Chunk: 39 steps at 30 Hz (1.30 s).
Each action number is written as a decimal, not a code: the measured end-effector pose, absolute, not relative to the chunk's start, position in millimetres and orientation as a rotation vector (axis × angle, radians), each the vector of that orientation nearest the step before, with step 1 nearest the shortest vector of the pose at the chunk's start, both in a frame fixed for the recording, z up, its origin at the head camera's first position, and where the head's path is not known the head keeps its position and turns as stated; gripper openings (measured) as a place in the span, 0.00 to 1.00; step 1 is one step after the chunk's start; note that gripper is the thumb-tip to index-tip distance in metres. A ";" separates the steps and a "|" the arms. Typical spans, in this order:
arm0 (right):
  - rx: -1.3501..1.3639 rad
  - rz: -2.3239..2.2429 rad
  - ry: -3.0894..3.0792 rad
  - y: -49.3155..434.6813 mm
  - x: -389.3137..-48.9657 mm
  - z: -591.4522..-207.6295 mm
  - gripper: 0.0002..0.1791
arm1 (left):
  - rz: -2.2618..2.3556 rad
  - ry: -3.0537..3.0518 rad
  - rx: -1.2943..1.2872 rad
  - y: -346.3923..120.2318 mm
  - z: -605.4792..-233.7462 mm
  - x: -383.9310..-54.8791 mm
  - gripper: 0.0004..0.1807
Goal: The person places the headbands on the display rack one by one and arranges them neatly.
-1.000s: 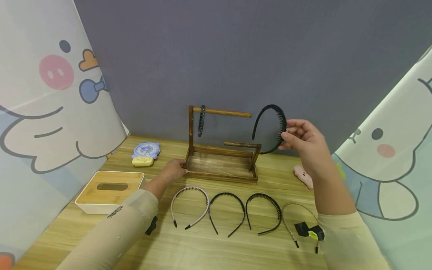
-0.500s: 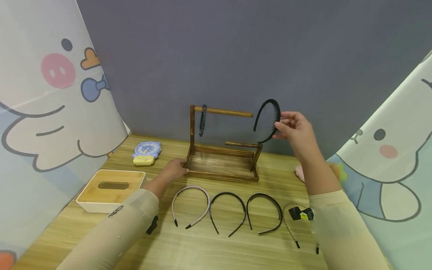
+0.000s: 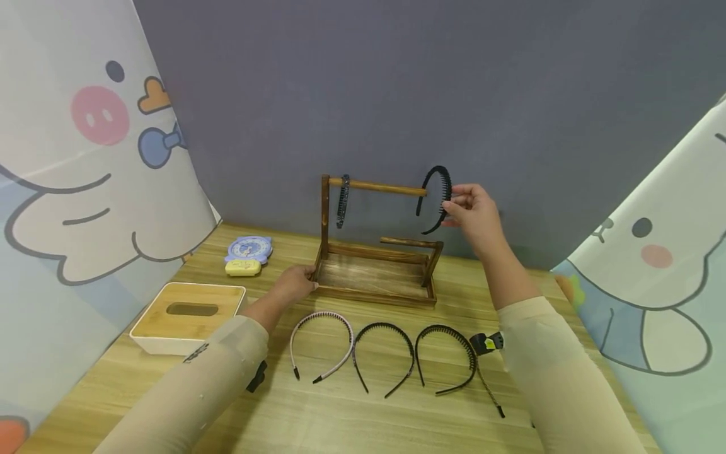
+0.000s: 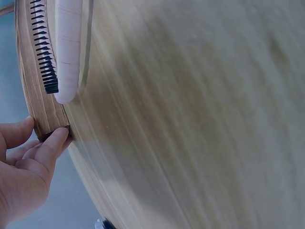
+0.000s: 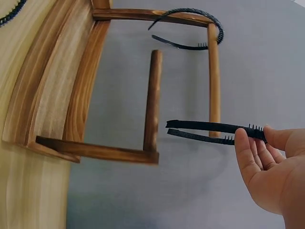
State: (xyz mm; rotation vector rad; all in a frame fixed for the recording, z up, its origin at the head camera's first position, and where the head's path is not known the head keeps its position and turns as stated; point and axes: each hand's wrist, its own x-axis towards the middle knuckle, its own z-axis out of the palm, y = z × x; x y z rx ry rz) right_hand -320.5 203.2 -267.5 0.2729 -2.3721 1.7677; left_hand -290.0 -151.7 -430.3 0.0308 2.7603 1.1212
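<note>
My right hand [image 3: 478, 213] pinches a black toothed headband [image 3: 445, 174] by its side, between thumb and fingers. The band stands upright at the free end of the upper rod [image 3: 391, 188], overlapping the tip in the head view. In the right wrist view, the headband [image 5: 205, 126] has its two ends pointing away from the hand [image 5: 274, 176]. A dark glittery headband [image 3: 343, 202] hangs near the rod's post. My left hand [image 3: 292, 285] grips the left front corner of the wooden rack [image 3: 374, 293]; thumb and fingers pinch that corner in the left wrist view.
In front of the rack lie a pale pink headband [image 3: 323, 314], two black ones [image 3: 384, 325] [image 3: 448, 328] and a bow headband [image 3: 483, 343], partly behind the right sleeve. A tissue box [image 3: 193, 321], blue clock [image 3: 249, 247] and yellow case [image 3: 242, 268] stand left. A short lower rod [image 3: 408, 242] juts leftward.
My right hand has moved left with the black headband, from beside the rack to the upper rod's free end. The left hand keeps its grip on the rack's corner.
</note>
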 end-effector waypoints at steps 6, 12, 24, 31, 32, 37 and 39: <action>0.278 1.739 -2.405 186.7 -332.0 -274.5 0.23 | 1.122 2.756 0.029 -151.1 -429.5 -290.2 0.30; 0.287 1.683 -2.458 168.8 -336.9 -278.3 0.21 | 1.137 2.750 0.017 -150.8 -431.2 -291.2 0.30; 0.345 1.637 -2.497 128.5 -337.8 -286.2 0.21 | 1.152 2.753 0.003 -151.3 -431.8 -291.8 0.29; 0.352 1.658 -2.513 107.9 -341.3 -290.4 0.21 | 1.153 2.751 0.002 -151.0 -430.7 -290.1 0.29; 0.352 1.658 -2.520 105.3 -341.4 -290.8 0.21 | 1.152 2.750 0.002 -151.0 -430.6 -289.8 0.29; 0.334 1.624 -2.559 94.0 -341.3 -293.5 0.21 | 1.168 2.738 -0.002 -151.0 -429.7 -288.9 0.29; 0.330 1.618 -2.567 89.8 -341.4 -294.8 0.21 | 1.182 2.730 -0.006 -151.4 -429.6 -288.4 0.29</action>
